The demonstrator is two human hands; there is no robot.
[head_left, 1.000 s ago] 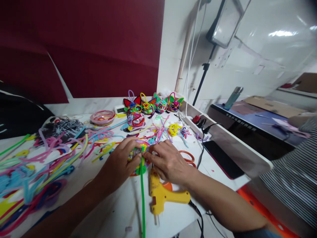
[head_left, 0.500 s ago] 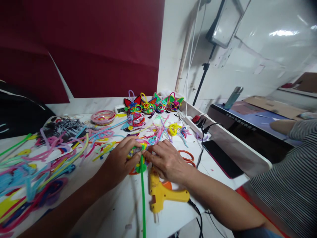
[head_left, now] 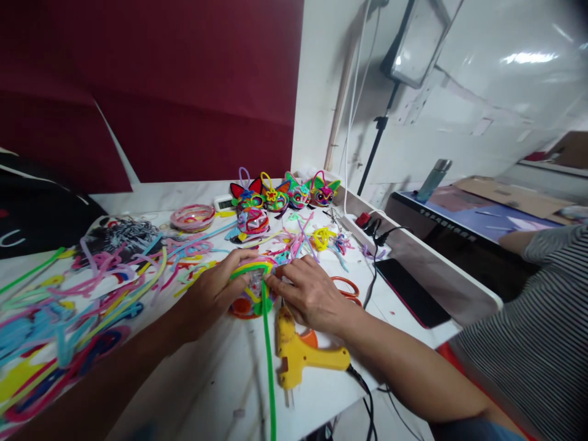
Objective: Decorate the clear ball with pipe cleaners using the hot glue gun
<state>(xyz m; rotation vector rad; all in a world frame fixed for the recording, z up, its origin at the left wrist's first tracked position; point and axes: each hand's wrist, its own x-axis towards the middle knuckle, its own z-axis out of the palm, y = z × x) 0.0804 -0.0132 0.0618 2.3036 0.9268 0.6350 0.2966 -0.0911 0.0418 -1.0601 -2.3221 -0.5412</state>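
Between my hands, low over the white table, is a round, clear-centred ornament [head_left: 252, 295] trimmed with yellow, green and orange pipe cleaners. My left hand [head_left: 209, 294] grips its left side, thumb in front and fingers over the top. At the upper right edge, my right hand [head_left: 310, 294] pinches a green pipe cleaner [head_left: 267, 367] against it; the long free end hangs toward me. Part of the ornament is hidden behind my fingers. Just below my right hand lies a yellow glue gun [head_left: 294, 355], with orange-handled scissors [head_left: 346, 285] beyond the wrist.
Loose pipe cleaners [head_left: 105, 306] cover the left of the table. Several finished cat-faced ornaments [head_left: 275, 197] stand at the back, near rolled pipe cleaners [head_left: 193, 217]. A phone [head_left: 411, 294] and a power strip [head_left: 367, 229] lie along the right-hand board. A person in a striped shirt [head_left: 528, 331] is at right.
My left hand has shifted left and lowered its fingers, exposing more of the ornament and a green-yellow band along its top. My right hand keeps its pinch in nearly the same place.
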